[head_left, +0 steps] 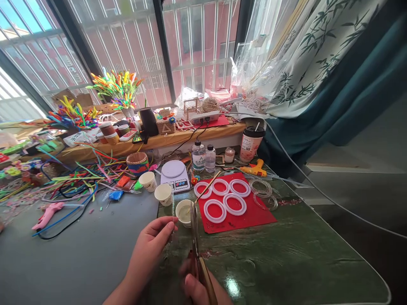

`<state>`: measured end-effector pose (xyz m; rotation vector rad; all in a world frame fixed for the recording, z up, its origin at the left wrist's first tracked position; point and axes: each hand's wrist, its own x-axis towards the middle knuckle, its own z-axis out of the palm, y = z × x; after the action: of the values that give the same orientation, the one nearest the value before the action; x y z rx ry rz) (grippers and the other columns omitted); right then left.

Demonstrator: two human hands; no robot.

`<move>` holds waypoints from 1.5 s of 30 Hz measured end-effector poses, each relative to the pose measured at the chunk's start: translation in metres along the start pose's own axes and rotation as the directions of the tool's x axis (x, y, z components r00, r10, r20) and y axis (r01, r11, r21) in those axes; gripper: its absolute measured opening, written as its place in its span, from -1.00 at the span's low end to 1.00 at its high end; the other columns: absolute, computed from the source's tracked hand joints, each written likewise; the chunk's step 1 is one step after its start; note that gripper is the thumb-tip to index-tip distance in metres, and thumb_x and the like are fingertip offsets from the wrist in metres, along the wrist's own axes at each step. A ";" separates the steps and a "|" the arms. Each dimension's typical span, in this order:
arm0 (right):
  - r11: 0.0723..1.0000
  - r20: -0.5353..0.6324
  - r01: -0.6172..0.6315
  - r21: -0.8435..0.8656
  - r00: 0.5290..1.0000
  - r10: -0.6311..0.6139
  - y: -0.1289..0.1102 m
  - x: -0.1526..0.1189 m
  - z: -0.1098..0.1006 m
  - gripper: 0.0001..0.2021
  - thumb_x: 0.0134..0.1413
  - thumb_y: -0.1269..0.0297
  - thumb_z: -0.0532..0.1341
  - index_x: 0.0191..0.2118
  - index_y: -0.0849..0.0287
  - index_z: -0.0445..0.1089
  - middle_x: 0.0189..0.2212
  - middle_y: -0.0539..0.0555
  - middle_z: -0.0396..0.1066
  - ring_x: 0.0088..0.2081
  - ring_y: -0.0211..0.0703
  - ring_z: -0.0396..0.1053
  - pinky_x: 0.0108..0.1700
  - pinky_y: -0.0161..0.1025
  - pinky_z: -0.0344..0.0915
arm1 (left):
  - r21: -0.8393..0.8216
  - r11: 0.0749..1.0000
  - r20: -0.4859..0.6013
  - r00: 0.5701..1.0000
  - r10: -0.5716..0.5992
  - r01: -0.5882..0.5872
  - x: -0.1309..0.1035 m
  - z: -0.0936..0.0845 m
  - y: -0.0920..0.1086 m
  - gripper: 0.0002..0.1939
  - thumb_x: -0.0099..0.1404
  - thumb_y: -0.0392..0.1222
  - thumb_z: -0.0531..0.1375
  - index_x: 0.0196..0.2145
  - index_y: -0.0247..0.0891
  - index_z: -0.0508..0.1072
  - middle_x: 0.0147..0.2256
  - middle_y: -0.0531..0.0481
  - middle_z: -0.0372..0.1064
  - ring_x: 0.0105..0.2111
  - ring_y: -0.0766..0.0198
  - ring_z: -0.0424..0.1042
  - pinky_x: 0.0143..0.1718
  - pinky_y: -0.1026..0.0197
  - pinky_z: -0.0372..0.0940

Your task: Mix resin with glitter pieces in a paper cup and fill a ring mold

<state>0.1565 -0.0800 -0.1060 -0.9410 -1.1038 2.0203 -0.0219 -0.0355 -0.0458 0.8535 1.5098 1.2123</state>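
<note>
My right hand (196, 289) is wrapped round the handles of a pair of scissors (194, 232), whose blades point away from me, nearly closed. Left of the blades, my left hand (156, 238) is closed in a pinch; whatever lies between its fingertips is too small to make out. Just beyond the fingers stands a paper cup (182, 217) with pale liquid in it. A thin wooden stick (208, 186) slants out of that cup. On a red sheet (254, 216) lie several translucent ring-shaped molds (215, 211).
Two more paper cups (163, 195) stand beside a white kitchen scale (174, 169). Behind are clear bottles (199, 157), a lidded drink cup (251, 146) and an orange glue gun (255, 168). A pink glue gun (48, 215) and tangled pipe cleaners (76, 182) lie left.
</note>
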 end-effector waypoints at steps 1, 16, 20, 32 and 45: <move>1.000 -0.033 -0.002 0.027 0.999 0.003 -0.003 0.001 -0.002 -0.24 -0.02 -0.53 0.40 -0.07 0.12 0.45 -0.38 -0.05 0.32 -0.39 -0.19 0.30 -0.30 -0.23 0.27 | 0.018 1.000 0.009 1.000 -0.011 0.011 -0.002 0.000 0.001 -0.34 0.04 0.36 0.56 -0.14 -0.25 0.78 -0.34 -0.10 0.67 -0.37 0.22 0.49 -0.30 0.25 0.36; 0.995 -0.238 0.102 -0.022 0.966 -0.105 -0.069 0.038 -0.006 -0.43 -0.07 -0.31 0.45 -0.26 0.11 0.38 -0.56 -0.13 0.34 -0.58 -0.29 0.24 -0.50 -0.27 0.18 | 0.276 0.960 0.310 0.950 -0.037 -0.052 -0.032 0.009 0.012 -0.66 0.21 0.15 0.45 -0.30 -0.18 0.78 -0.32 -0.12 0.71 -0.26 0.03 0.61 -0.16 0.15 0.46; 0.995 -0.215 0.082 -0.064 0.972 -0.094 -0.072 0.040 -0.005 -0.46 -0.03 -0.30 0.41 -0.28 0.11 0.36 -0.62 -0.15 0.32 -0.60 -0.29 0.22 -0.48 -0.27 0.17 | 0.283 0.956 0.332 0.943 -0.029 -0.071 -0.032 0.007 0.015 -0.68 0.25 0.13 0.41 -0.30 -0.18 0.77 -0.32 -0.13 0.71 -0.26 0.03 0.61 -0.16 0.15 0.45; 0.989 -0.093 0.034 -0.146 0.995 -0.047 -0.086 0.048 -0.011 -0.48 0.01 -0.28 0.42 -0.28 0.04 0.28 -0.64 -0.23 0.22 -0.64 -0.31 0.15 -0.55 -0.29 0.13 | 0.364 0.925 0.373 0.892 -0.257 0.114 -0.020 -0.013 0.016 -0.66 0.05 0.09 0.48 -0.37 -0.26 0.71 -0.44 -0.02 0.58 -0.43 0.25 0.37 -0.33 0.22 0.23; 0.935 0.071 0.068 -0.347 0.996 -0.047 -0.066 0.016 -0.028 -0.14 -0.04 -0.69 0.25 -0.20 0.18 0.40 -0.44 -0.03 0.35 -0.40 -0.19 0.23 -0.31 -0.20 0.17 | 0.174 0.985 0.076 0.997 -0.012 -0.002 -0.015 -0.010 0.023 -0.54 0.00 0.23 0.56 -0.37 -0.21 0.70 -0.45 0.01 0.52 -0.40 0.23 0.40 -0.31 0.24 0.32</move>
<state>0.1842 -0.0265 -0.0638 -1.0099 -1.5422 1.8495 -0.0282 -0.0465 -0.0190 1.0000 1.5701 1.0427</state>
